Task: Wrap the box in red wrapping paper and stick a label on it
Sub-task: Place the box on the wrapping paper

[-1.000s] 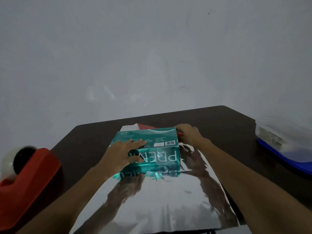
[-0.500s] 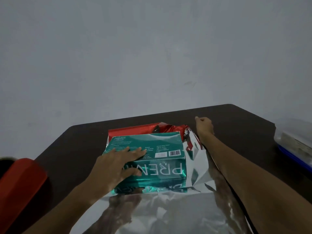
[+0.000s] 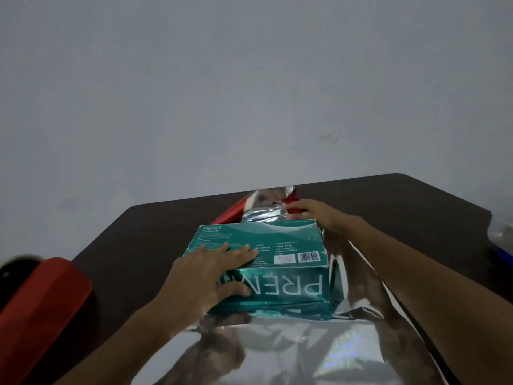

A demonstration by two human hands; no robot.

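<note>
Red plastic tape dispenser (image 3: 36,309) at the dark brown table's (image 3: 416,201) left edge; clear, blue-based container (image 3: 502,236) at its right edge. Rectangular teal cardboard box (image 3: 277,245) rests mid-table on crinkled red foil wrapping paper (image 3: 277,351), silver side up. Left hand (image 3: 211,276) lies flat on the box top, fingers straight. Right hand (image 3: 319,215) pinches the paper's raised far edge.

One box (image 3: 273,238), one wrapping sheet (image 3: 291,351) (silver up), one dispenser (image 3: 41,307).
</note>
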